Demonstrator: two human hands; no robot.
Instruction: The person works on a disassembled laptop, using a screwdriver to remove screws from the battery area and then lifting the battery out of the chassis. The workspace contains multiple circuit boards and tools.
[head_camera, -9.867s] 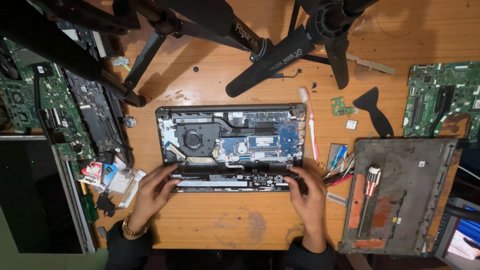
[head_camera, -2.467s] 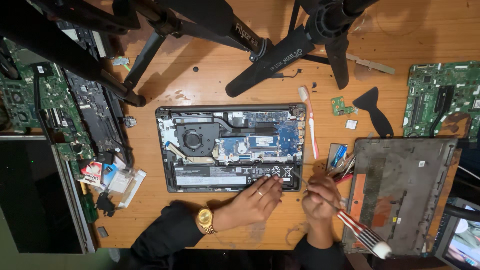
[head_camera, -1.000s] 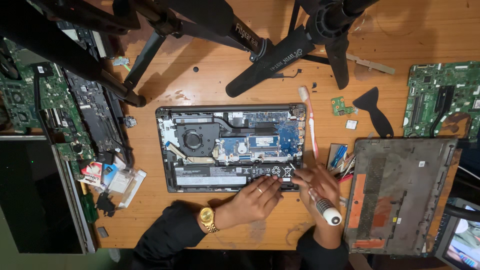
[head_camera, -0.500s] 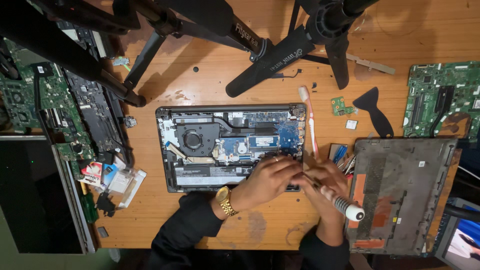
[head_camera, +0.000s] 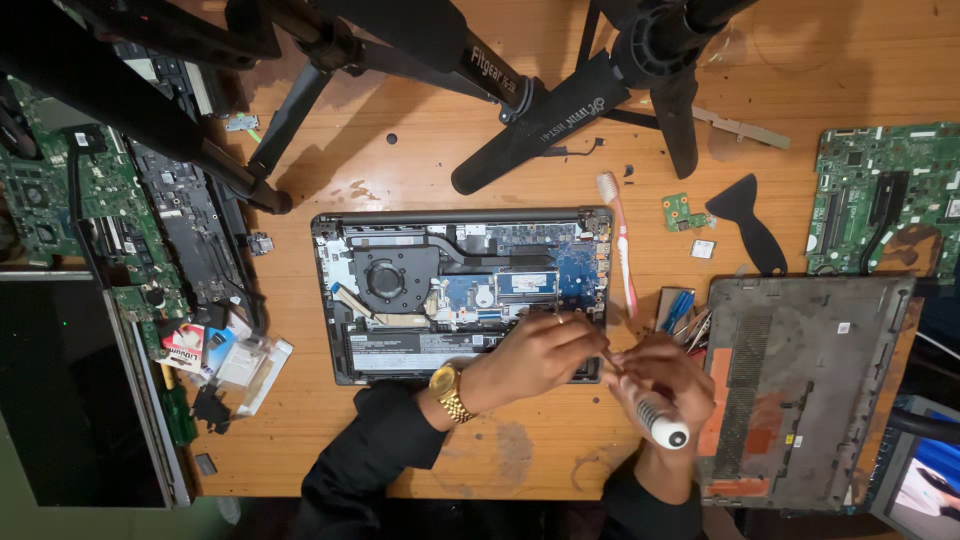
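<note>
**Two hands at the corner of one opened laptop**

A wooden bench (head_camera: 420, 170) fills the view from above. Black tripod legs (head_camera: 540, 130) cross its far half. At the middle lies one opened laptop (head_camera: 460, 290), its bottom cover off, showing one round fan, a blue circuit board and a long battery along the near edge. One grey laptop bottom cover (head_camera: 800, 390) lies inside-up to the right of it. At the far left one dark screen panel (head_camera: 60, 390) lies flat. Two loose green circuit boards are in view: one at the left (head_camera: 50, 200), one at the far right (head_camera: 880, 200).

Both hands meet at the laptop's near right corner, touching each other. The left hand (head_camera: 535, 355), with a gold wristwatch (head_camera: 448, 392) on its wrist, reaches across with fingers pinched together at the tool's tip. The right hand (head_camera: 670, 375) is clamped on one screwdriver (head_camera: 655, 420) with a white-capped handle, its tip pointing at that corner.

Smaller things: one black pry tool (head_camera: 745, 225), one pink-and-white toothbrush (head_camera: 618, 240) just beside the laptop's right edge, and one tiny green board (head_camera: 680, 211).
</note>
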